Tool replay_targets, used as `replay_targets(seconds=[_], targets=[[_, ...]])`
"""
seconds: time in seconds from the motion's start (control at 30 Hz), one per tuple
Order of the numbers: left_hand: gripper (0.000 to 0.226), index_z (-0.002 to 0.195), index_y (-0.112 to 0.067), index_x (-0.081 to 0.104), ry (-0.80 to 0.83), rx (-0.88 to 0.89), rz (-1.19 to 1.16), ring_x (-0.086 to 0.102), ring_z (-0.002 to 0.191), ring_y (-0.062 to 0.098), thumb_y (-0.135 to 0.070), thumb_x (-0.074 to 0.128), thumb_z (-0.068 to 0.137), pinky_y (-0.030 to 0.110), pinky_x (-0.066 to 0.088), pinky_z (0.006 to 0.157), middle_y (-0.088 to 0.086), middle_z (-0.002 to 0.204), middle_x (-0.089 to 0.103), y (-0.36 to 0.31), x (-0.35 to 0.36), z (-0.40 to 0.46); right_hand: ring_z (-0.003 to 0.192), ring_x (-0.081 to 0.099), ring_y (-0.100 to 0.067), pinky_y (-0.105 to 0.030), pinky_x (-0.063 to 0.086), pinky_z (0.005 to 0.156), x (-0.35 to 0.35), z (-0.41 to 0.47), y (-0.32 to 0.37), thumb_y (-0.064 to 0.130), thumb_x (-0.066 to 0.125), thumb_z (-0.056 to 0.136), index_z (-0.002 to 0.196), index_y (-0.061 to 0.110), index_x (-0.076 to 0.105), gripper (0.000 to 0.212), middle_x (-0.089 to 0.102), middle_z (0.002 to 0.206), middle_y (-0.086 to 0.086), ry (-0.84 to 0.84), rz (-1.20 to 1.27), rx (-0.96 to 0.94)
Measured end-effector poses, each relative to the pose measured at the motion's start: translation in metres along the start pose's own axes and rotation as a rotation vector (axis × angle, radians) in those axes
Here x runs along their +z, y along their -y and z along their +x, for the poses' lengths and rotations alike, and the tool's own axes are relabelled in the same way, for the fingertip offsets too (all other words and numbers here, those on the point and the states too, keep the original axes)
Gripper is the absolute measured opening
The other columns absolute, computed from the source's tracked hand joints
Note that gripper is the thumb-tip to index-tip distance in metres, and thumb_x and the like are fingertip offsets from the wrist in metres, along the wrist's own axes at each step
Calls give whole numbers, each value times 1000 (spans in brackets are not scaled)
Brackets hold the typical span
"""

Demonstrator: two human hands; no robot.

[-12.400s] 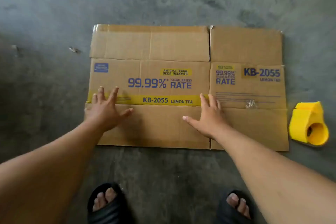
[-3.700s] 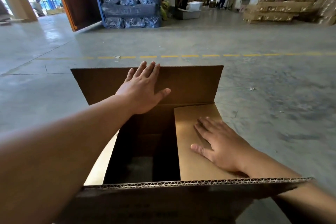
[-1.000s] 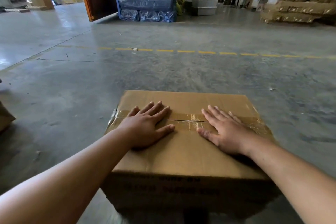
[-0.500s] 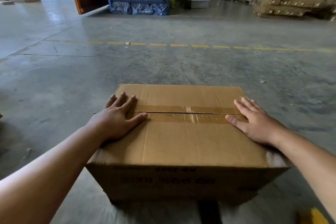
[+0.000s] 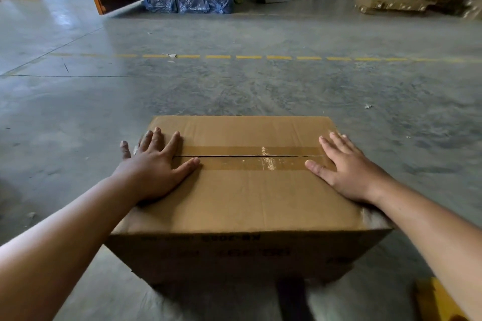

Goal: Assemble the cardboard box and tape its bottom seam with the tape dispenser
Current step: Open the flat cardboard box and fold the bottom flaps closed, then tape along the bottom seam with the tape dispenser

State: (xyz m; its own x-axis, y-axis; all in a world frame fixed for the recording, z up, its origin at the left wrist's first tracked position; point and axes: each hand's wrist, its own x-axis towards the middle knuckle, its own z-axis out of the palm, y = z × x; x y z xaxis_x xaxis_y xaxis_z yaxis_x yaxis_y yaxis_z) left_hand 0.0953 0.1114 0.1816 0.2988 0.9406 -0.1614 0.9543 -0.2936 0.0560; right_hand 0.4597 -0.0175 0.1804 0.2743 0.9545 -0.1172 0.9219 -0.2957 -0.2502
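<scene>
Box: cardboard box (image 5: 242, 198) is sitting on the floor, flaps closed.
Left hand (image 5: 154, 172): lying flat, fingers spread.
Right hand (image 5: 349, 172): pressing flat, holding nothing.

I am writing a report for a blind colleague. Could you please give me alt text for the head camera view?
Two open hands, the left hand and the right hand, rest flat on the ends of a closed cardboard box on a concrete floor. Old brown tape runs along its centre seam. A yellow tape dispenser shows at the lower right edge.
</scene>
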Motion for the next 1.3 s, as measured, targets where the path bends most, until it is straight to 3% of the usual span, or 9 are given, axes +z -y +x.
replay_targets(seconds=[0.3, 0.47, 0.6, 0.73, 0.9, 1.0, 1.07, 1.2, 1.3], targets=[[96, 152, -52, -8, -20, 251, 56, -12, 152, 22, -96, 2, 68, 67, -2, 115, -2, 166, -12, -101, 4, 7, 151, -12, -16, -46, 5, 123, -2, -3, 8, 75, 33, 87, 158, 28, 6, 90, -9, 166, 3, 6, 15, 0], [90, 153, -49, -6, -32, 419, 82, -12, 152, 21, -91, 4, 75, 67, -1, 115, -1, 166, -11, -179, 14, -1, 151, -9, -11, -32, -1, 122, -5, -15, -21, 40, 41, 102, 158, 18, 15, 66, -3, 166, 1, 34, 165, -114], [81, 153, -48, -7, -45, 512, 93, -13, 152, 19, -85, 4, 82, 66, -2, 115, -3, 166, -12, -228, 15, 4, 149, 14, -6, -22, 9, 119, -2, -32, -54, 30, 45, 97, 154, 12, 29, 62, 18, 164, 1, -80, 557, -93], [84, 151, -53, -9, -57, 541, 65, -13, 151, 15, -91, -2, 76, 63, -2, 117, -9, 165, -12, -234, 19, 12, 142, 37, -9, -33, 30, 118, 22, -62, -103, 45, 46, 94, 151, 14, 36, 66, 37, 157, -1, -121, 837, -11], [88, 150, -55, -11, -58, 535, 79, -13, 151, 14, -94, -5, 70, 62, -1, 118, -10, 165, -13, -239, 21, 10, 117, 61, -14, -38, 50, 99, 78, -101, -161, 59, 44, 92, 137, 21, 57, 61, 64, 132, 0, -20, 405, 80], [89, 150, -56, -10, -62, 529, 66, -12, 151, 14, -95, -4, 70, 62, -2, 118, -11, 165, -13, -240, 20, 10, 99, 68, -26, -34, 54, 81, 102, -112, -191, 50, 52, 95, 109, 13, 73, 45, 74, 107, -9, 171, 46, 282], [88, 149, -57, -10, -68, 539, 57, -12, 151, 14, -95, -3, 70, 62, -2, 118, -11, 165, -13, -239, 22, 9, 94, 68, -32, -33, 53, 77, 119, -127, -209, 57, 47, 94, 94, 9, 75, 56, 74, 99, -14, 370, -207, 365], [87, 150, -56, -9, -79, 547, 50, -10, 152, 15, -95, -1, 72, 63, -1, 118, -10, 166, -10, -240, 27, 9, 107, 65, -31, -32, 51, 85, 139, -159, -228, 58, 47, 93, 108, 10, 72, 56, 70, 113, -12, 558, -360, 449], [85, 150, -58, -5, -88, 560, 39, -8, 152, 17, -94, -1, 73, 62, -1, 118, -8, 166, -7, -244, 27, 9, 106, 66, -29, -29, 51, 79, 147, -167, -230, 45, 57, 90, 108, 9, 72, 43, 70, 113, -10, 608, -351, 492]])
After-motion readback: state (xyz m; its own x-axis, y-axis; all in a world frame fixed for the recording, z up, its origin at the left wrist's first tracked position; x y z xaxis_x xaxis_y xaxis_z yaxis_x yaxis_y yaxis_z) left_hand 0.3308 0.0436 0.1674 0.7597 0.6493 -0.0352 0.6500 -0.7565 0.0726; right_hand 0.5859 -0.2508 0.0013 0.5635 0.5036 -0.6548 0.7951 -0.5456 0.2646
